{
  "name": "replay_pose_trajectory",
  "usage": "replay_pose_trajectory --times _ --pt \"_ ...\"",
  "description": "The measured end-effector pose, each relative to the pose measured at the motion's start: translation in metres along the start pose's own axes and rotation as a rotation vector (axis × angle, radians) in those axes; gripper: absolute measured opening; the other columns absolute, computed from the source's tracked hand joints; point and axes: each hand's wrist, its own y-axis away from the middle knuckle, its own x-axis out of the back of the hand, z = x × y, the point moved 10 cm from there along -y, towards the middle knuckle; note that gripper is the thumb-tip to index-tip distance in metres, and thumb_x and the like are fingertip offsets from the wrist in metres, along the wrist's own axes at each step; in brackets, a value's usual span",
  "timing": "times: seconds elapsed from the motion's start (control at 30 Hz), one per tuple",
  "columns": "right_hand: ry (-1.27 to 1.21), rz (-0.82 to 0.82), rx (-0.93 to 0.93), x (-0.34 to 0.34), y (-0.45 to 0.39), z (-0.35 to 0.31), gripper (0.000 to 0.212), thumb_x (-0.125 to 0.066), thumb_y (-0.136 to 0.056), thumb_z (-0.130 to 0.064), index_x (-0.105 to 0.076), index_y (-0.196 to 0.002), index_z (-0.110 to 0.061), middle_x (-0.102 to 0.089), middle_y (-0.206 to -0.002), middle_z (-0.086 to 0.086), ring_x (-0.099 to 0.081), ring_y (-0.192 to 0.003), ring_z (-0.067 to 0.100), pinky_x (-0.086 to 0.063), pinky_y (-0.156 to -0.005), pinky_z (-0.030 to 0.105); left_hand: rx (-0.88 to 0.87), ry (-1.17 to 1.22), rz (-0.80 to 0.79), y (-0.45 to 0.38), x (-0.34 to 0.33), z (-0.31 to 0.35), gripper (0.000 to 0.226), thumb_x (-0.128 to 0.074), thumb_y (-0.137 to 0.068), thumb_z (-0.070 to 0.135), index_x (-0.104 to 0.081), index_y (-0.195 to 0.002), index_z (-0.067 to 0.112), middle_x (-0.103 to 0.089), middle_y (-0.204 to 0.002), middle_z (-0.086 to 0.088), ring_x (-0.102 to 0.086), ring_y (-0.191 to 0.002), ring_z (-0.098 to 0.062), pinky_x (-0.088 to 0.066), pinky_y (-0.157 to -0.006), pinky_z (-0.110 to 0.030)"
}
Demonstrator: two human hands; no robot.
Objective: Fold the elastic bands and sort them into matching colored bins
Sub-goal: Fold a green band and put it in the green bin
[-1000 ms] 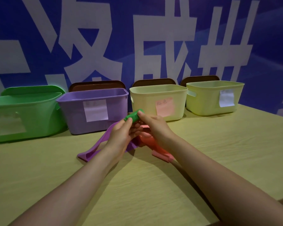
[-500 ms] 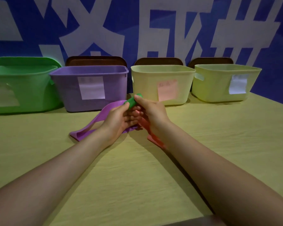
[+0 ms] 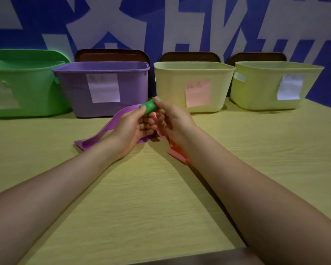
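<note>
**Green band folded small, bin still to come**

Between the earlier frame and this one your hands have barely shifted; it is your head that has dipped, so the row of bins sits lower and closer in view. Your left hand (image 3: 131, 129) and right hand (image 3: 171, 121) meet just above the table (image 3: 161, 207), fingers curled inward, and together they pinch the green band (image 3: 149, 107), now squeezed into a short, thick bundle held at the fingertips.

You look to be at the end of the folding step for this one. Under your hands, the purple band (image 3: 96, 139) trails off to the left and the pink band (image 3: 177, 153) to the right, both flat and unfolded.

Next you will probably need one hand to keep the bundle compressed so it does not spring open, then carry it well to the left, past the purple bin (image 3: 101, 88), to the green bin (image 3: 23, 87). The cream bin (image 3: 193, 87) and yellow-green bin (image 3: 275, 85) stand to the right.
</note>
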Motion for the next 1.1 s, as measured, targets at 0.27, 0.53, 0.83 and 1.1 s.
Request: replay_pose_trajectory --times 0.27,0.53,0.83,1.1 --pt "0.372 0.049 0.292 0.001 0.016 -0.034 0.025 -0.058 -0.095 -0.029 -0.064 -0.087 -0.006 -0.056 -0.065 -0.001 -0.048 -0.056 0.007 -0.038 -0.041 0.012 -0.058 -0.127 0.016 0.004 -0.004 0.007 0.035 -0.038 -0.097 0.031 -0.058 -0.078 0.01 -0.058 -0.058 -0.002 -0.055 -0.053 -0.014 -0.045 -0.055 -0.023" --pt "0.426 0.11 0.416 0.003 0.015 -0.025 0.029 -0.058 -0.095 -0.021 -0.052 -0.068 -0.013 -0.056 -0.059 0.004 -0.059 -0.055 0.017 -0.053 -0.054 0.033 -0.025 -0.11 0.018 0.001 0.003 -0.002 0.022 -0.038 -0.102 0.015 -0.059 -0.103 0.008 -0.06 -0.098 -0.019 -0.058 -0.087 -0.025 -0.049 -0.077 -0.033" --pt "0.552 0.163 0.148 0.005 0.004 -0.001 0.036 -0.056 -0.086 -0.047 -0.052 -0.073 -0.014 -0.059 -0.064 0.016 -0.059 -0.061 0.027 -0.052 -0.064 0.05 0.058 -0.27 0.187 0.013 0.01 0.008 0.029 -0.039 -0.101 0.006 -0.051 -0.079 0.02 -0.054 -0.074 0.004 -0.055 -0.054 0.012 -0.043 -0.057 -0.008" --pt "0.793 0.217 -0.031 -0.031 0.013 -0.078 0.029 -0.054 -0.097 -0.018 -0.05 -0.069 -0.013 -0.048 -0.061 -0.002 -0.044 -0.057 0.008 -0.035 -0.049 0.012 0.326 -0.251 0.133 0.005 0.013 0.057 0.025 -0.046 -0.099 0.007 -0.063 -0.083 0.017 -0.064 -0.057 0.009 -0.058 -0.047 -0.001 -0.051 -0.055 -0.022"
